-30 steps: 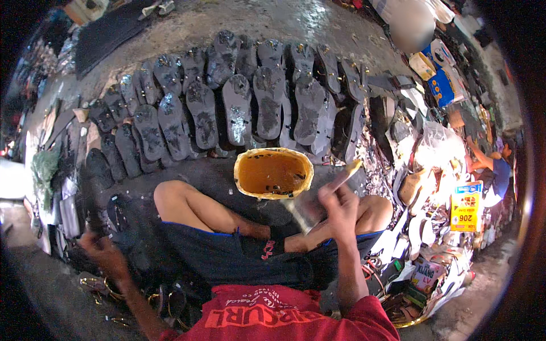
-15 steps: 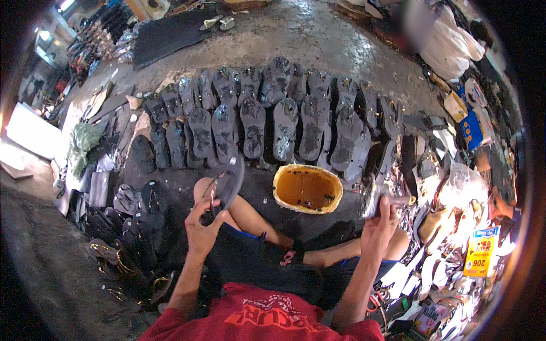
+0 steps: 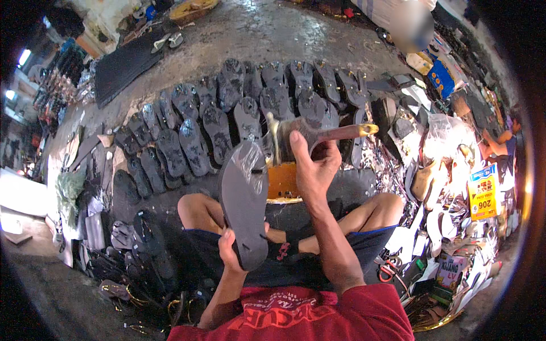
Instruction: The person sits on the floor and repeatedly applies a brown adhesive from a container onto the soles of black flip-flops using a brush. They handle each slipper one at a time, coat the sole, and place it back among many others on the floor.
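My left hand point(image 3: 230, 249) grips the heel end of a dark grey sandal point(image 3: 241, 207), sole turned up and tilted toward me. A shiny wet film coats the toe end of its sole. In my right hand point(image 3: 316, 170) is a wide flat brush point(image 3: 343, 132), its handle pointing right and its bristles just beside the sandal's toe end. Whether the bristles touch the sole I cannot tell. Behind the hands, partly hidden, stands a tub point(image 3: 284, 200) of amber liquid with a pale crusted rim.
Rows of dark soles point(image 3: 194, 146) with shiny patches lie on the floor ahead. To my left is a pile of dark sandals point(image 3: 149, 241). Scraps, plastic and a yellow packet point(image 3: 483, 192) crowd the right side. Another person point(image 3: 500, 145) shows at the far right.
My left hand has brought the sandal toward the middle and turned its sole up. My right hand has carried the brush left, from the right side to the sandal. The view has shifted.
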`<action>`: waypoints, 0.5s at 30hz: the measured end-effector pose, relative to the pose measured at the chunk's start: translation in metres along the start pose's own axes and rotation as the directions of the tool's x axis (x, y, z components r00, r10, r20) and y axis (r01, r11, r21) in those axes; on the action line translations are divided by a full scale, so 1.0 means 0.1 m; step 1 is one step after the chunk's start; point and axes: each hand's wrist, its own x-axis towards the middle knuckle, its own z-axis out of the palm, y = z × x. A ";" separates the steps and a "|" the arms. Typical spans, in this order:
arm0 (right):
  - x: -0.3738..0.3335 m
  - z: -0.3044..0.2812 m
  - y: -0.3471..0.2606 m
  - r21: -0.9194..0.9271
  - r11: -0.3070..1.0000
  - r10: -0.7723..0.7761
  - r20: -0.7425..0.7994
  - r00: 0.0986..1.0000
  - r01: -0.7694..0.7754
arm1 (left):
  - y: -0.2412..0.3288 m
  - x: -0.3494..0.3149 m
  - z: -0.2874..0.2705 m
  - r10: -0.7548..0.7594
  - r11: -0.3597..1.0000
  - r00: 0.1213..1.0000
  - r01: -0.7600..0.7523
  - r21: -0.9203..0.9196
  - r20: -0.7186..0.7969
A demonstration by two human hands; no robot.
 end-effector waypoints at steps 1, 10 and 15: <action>-0.05 -0.03 0.00 -0.123 0.992 0.015 0.156 0.988 0.005 | -0.01 0.00 -0.01 0.006 0.999 0.999 -0.005 -0.033 0.032; 0.11 -0.14 -0.20 -0.270 0.962 0.077 0.140 0.987 -0.037 | -0.04 0.04 -0.06 0.006 0.990 0.951 -0.049 0.131 0.308; -0.49 -0.28 -0.11 -0.074 0.996 0.057 0.238 0.969 -0.040 | -0.01 0.38 -0.07 0.049 0.970 0.988 -0.012 -0.245 0.144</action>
